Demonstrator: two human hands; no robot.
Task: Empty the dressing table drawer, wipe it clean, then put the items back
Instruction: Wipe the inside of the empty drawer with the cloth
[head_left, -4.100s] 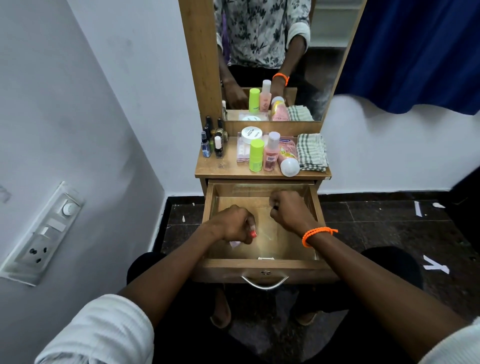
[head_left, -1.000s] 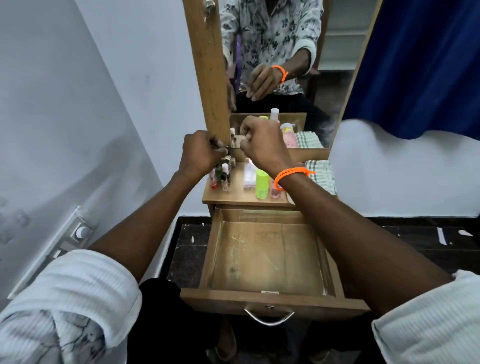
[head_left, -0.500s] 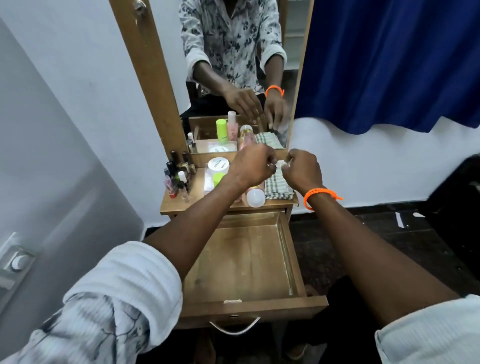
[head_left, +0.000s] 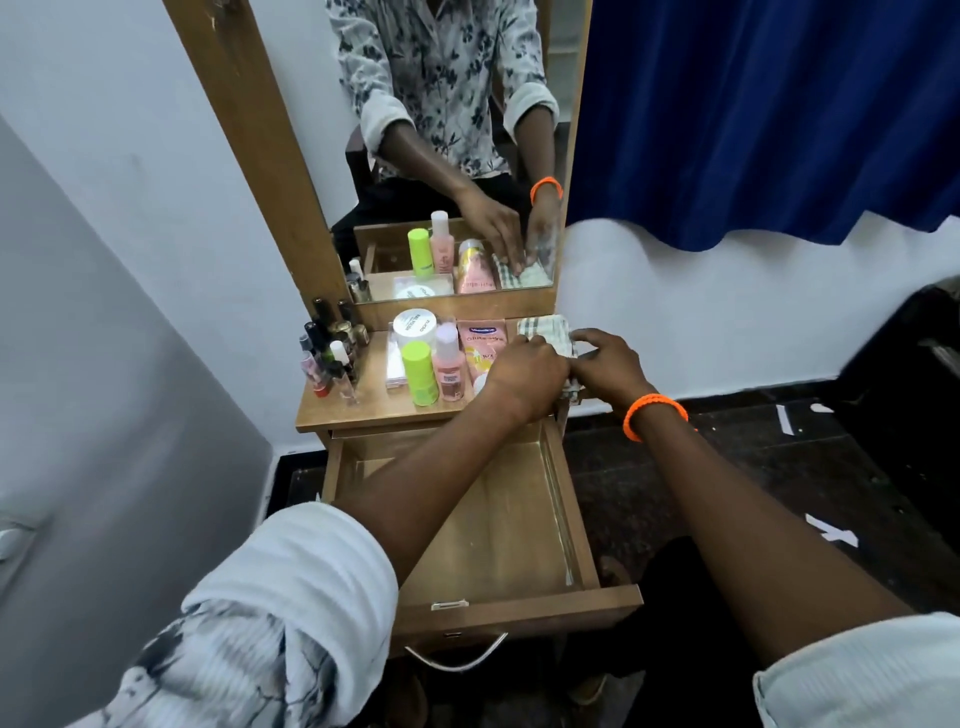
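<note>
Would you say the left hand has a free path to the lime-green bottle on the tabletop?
Probably yes: the left hand rests on the checked cloth, and the lime-green bottle stands nearby to its left, front uncovered.

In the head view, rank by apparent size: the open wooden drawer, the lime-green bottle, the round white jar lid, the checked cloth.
1. Open wooden drawer, by far.
2. Checked cloth, though both hands cover part of it.
3. Lime-green bottle.
4. Round white jar lid, close to the bottle; unsure.

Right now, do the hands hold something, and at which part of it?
Both hands are on the folded checked cloth on the tabletop: left hand at its left edge, right hand at its right. Whether the fingers grip it cannot be told.
</note>
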